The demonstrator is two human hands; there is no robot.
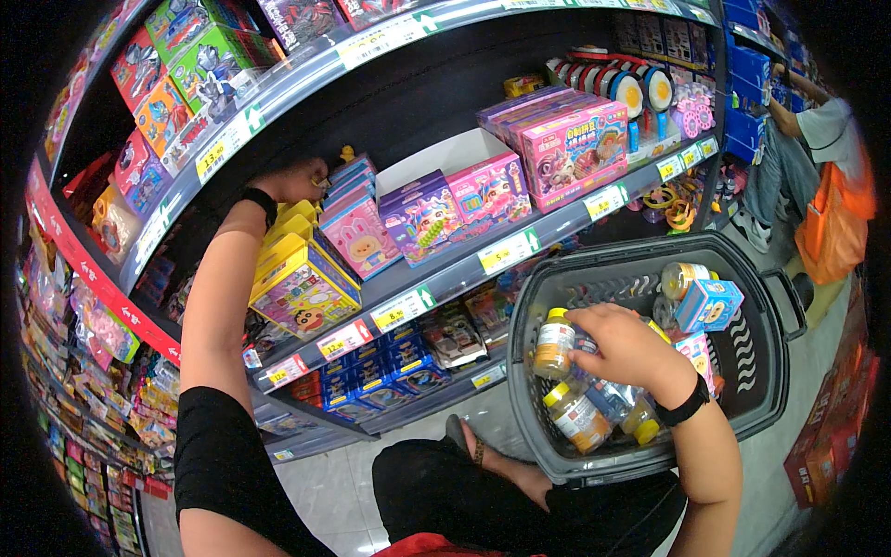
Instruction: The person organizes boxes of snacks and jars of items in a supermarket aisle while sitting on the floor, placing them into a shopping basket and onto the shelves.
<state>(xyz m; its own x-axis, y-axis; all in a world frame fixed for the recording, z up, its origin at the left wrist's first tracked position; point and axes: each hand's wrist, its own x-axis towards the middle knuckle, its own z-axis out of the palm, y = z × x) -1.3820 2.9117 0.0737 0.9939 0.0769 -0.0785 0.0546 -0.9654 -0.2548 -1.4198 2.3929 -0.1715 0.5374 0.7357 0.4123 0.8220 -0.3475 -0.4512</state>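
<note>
My left hand [298, 182] reaches deep onto the shelf, behind the yellow cartoon boxes [306, 278] and beside a row of pink and blue boxes [362, 237]. Its fingers are bent, and shadow hides what they may hold. My right hand [616, 344] is over the grey plastic basket [755, 278]. Its thumb and index finger touch the side of a clear, yellow-capped bottle [555, 348]; whether they grip it is unclear. Below lies another yellow-capped bottle [578, 418]. A small blue box [710, 306] sits at the basket's far right, near one more bottle [686, 278].
Purple and pink toy boxes [452, 216] and a stack of pink boxes [574, 150] stand along the shelf edge [501, 261]. Above them runs an upper shelf rail [278, 111]. To the right, a person [821, 132] stands with an orange bag [832, 223].
</note>
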